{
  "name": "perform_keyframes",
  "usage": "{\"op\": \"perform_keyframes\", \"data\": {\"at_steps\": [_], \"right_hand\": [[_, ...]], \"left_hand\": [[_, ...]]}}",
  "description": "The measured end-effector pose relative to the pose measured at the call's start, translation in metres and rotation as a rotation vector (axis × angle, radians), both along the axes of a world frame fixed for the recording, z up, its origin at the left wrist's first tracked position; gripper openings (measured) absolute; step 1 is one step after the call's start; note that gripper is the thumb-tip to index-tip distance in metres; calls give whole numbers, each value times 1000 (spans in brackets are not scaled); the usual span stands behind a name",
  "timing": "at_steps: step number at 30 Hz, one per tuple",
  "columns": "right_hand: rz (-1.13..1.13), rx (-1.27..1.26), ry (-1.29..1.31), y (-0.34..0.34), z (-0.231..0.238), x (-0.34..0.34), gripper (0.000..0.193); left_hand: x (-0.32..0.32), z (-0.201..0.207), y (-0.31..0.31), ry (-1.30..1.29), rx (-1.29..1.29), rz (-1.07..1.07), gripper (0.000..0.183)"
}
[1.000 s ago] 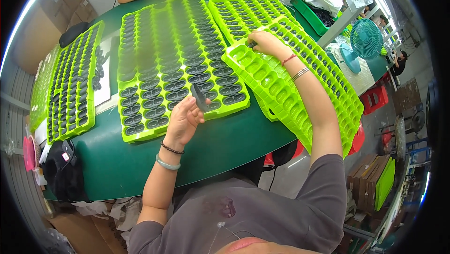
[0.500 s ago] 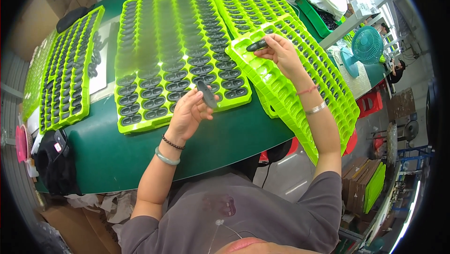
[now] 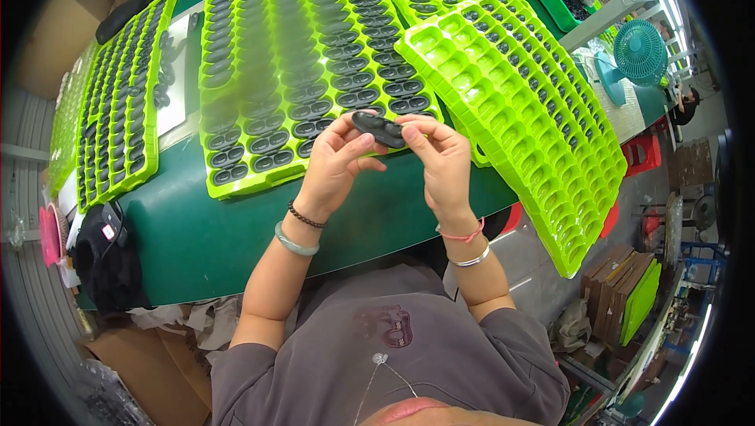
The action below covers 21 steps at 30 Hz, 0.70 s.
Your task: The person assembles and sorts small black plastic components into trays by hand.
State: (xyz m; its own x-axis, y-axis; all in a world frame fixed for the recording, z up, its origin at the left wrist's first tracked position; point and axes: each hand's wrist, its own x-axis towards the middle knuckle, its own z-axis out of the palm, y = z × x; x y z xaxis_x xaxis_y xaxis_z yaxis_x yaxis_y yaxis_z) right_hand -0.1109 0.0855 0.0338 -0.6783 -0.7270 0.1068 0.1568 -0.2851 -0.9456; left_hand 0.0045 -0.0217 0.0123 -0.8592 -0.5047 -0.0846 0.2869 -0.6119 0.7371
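Note:
Both hands meet above the near edge of the middle tray. My left hand (image 3: 334,160) pinches one end of a small black oval plastic part (image 3: 370,121) between thumb and fingers. My right hand (image 3: 442,160) grips a second black plastic part (image 3: 389,140) at the other end. The two parts touch or overlap, and I cannot tell whether they are joined. Under them lies a lime-green tray (image 3: 271,180) filled with rows of black oval parts, each with two hollows; a blurred patch covers its middle.
At right, a tilted lime-green tray (image 3: 503,123) rests over another tray, its nearer pockets bare and its farther ones filled. Another filled tray (image 3: 149,131) stands at left. A black cap (image 3: 110,261) lies at the table's left edge. Beyond the right tray is a teal fan (image 3: 638,52).
My right hand has come from the right tray to my left hand, bringing its black part against the left one. The view has shifted slightly.

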Motion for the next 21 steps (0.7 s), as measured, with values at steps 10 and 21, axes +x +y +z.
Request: {"op": "perform_keyframes", "data": {"at_steps": [10,21], "right_hand": [[-285,38,668,0,-22,13,8],[-242,-60,672,2,-20,10,11]], "left_hand": [[1,3,1,-16,-28,40,35],[1,3,3,14,-82,31,36]]}}
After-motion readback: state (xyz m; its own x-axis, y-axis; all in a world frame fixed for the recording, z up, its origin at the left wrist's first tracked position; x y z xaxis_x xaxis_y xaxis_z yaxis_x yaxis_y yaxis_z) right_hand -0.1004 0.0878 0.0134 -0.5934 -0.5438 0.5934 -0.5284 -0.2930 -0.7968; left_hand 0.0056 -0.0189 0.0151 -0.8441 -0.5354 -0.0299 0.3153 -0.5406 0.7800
